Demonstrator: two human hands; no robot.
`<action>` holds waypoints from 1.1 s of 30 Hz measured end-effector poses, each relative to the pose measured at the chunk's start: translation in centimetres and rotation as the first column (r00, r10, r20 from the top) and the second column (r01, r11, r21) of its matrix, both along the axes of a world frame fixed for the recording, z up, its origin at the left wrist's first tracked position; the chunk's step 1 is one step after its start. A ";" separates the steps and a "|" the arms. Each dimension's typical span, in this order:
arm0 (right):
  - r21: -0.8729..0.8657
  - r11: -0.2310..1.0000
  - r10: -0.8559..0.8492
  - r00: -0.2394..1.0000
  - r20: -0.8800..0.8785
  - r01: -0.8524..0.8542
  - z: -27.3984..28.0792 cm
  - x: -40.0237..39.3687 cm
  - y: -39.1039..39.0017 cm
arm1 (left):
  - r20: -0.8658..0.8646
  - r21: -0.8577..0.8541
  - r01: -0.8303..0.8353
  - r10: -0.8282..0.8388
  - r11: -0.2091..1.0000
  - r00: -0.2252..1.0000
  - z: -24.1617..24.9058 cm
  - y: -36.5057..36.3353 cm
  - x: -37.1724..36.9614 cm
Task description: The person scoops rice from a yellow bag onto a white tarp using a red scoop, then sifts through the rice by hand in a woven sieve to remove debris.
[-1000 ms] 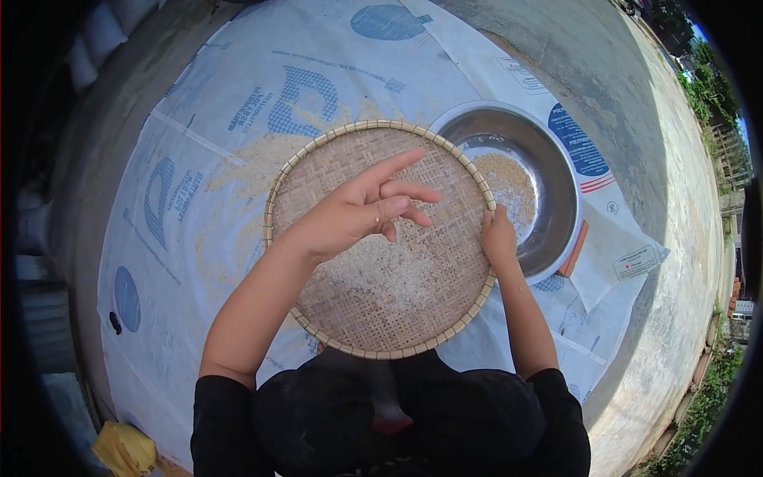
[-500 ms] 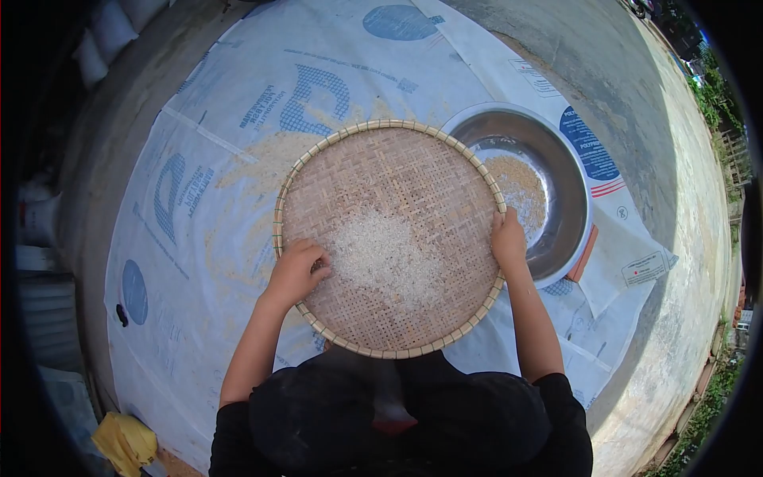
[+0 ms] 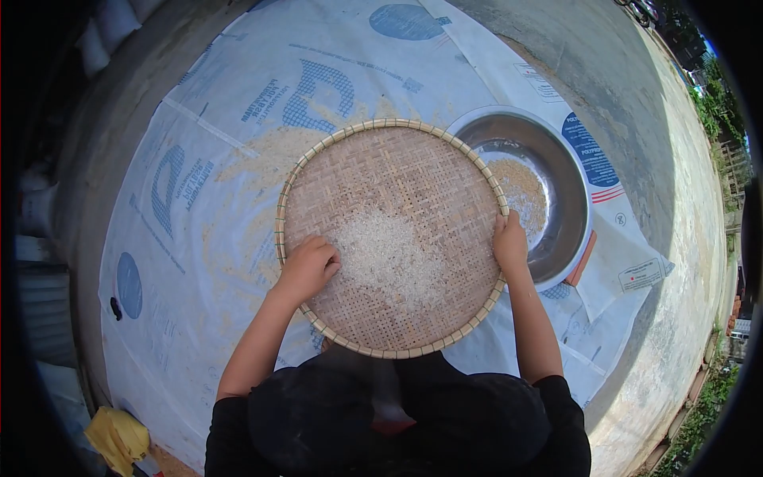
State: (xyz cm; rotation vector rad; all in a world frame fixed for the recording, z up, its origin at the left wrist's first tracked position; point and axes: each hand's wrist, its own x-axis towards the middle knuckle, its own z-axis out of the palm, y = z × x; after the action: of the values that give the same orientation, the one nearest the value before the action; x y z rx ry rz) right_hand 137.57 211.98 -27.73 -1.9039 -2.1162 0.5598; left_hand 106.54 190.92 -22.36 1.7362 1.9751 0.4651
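A round woven bamboo winnowing tray [image 3: 389, 163] rests above my lap, with a patch of white rice grains [image 3: 389, 250] spread over its middle. My right hand [image 3: 509, 242] grips the tray's right rim, fingers wrapped over the edge. Inside the left part of the tray, my left hand [image 3: 310, 269] has its fingers curled together at the edge of the rice; what they pinch, if anything, is hidden. Right of the tray stands a wide metal basin [image 3: 568, 199], partly covered by the tray's rim, with tan husks or grain [image 3: 524, 187] at its bottom.
A white printed plastic sheet [image 3: 175, 318] covers the ground, with tan husks [image 3: 262, 159] scattered beyond the tray. A reddish brick [image 3: 582, 261] lies against the basin. A yellow bag [image 3: 118, 440] sits at the lower left, white sacks [image 3: 118, 24] at the upper left.
My left hand has moved slightly right and up toward the rice, its fingers drawn closer together. My right hand keeps its hold on the rim.
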 end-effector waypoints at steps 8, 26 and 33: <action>-0.036 0.999 -0.012 1.000 0.009 0.013 0.6 -0.1 0.0 | 0.017 -0.052 -0.006 0.007 0.999 1.000 0.1 0.2 0.0; -0.081 0.997 -0.018 1.000 -0.002 0.017 0.7 0.1 0.1 | -0.141 0.366 -0.309 0.380 0.878 0.914 3.3 2.9 -1.5; -0.075 0.997 0.002 1.000 -0.027 -0.004 0.1 0.2 0.4 | 0.705 -0.612 -0.476 0.708 0.631 0.033 -1.7 -1.7 -5.6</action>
State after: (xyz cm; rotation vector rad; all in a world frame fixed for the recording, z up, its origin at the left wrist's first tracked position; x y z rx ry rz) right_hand 137.76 212.39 -27.67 -1.9215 -2.1103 0.6701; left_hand 100.97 189.27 -24.01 0.0739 1.5604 1.1652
